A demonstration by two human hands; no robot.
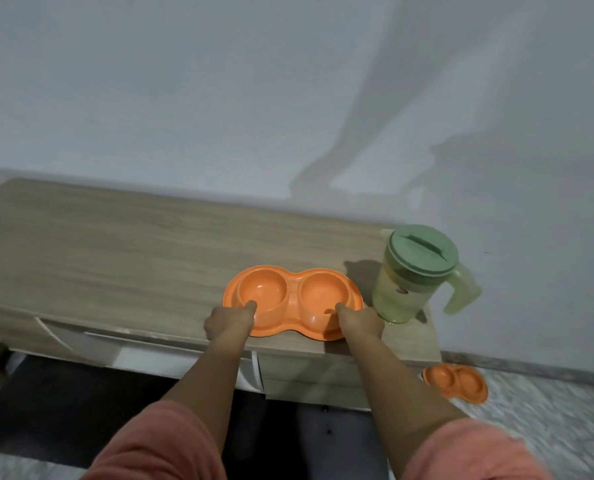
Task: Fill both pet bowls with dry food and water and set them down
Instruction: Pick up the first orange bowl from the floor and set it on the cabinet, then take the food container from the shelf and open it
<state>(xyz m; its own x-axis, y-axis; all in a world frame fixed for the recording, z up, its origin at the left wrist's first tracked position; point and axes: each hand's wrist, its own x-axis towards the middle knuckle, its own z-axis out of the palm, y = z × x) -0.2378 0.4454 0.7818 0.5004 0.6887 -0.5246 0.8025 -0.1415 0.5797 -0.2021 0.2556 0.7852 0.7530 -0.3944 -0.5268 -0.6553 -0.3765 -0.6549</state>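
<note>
I grip the orange double bowl [292, 302] at the cabinet's [115, 244] front edge, left hand [229, 321] and right hand [360, 322] each pinching its near rim, thumbs inside, apparently to keep it level. Both wells look empty; the lidded green pitcher [413, 275] stands just beside it at the right end, within reach for pouring, I judge.

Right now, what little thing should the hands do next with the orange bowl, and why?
Probably let go of the orange double bowl and have the right hand reach for the green-lidded pitcher beside it. Both hands, left hand too, grip the bowl's near rim, it already sits on the wooden cabinet, and both cups look empty. Whether the pitcher holds water is hard to tell.
</note>
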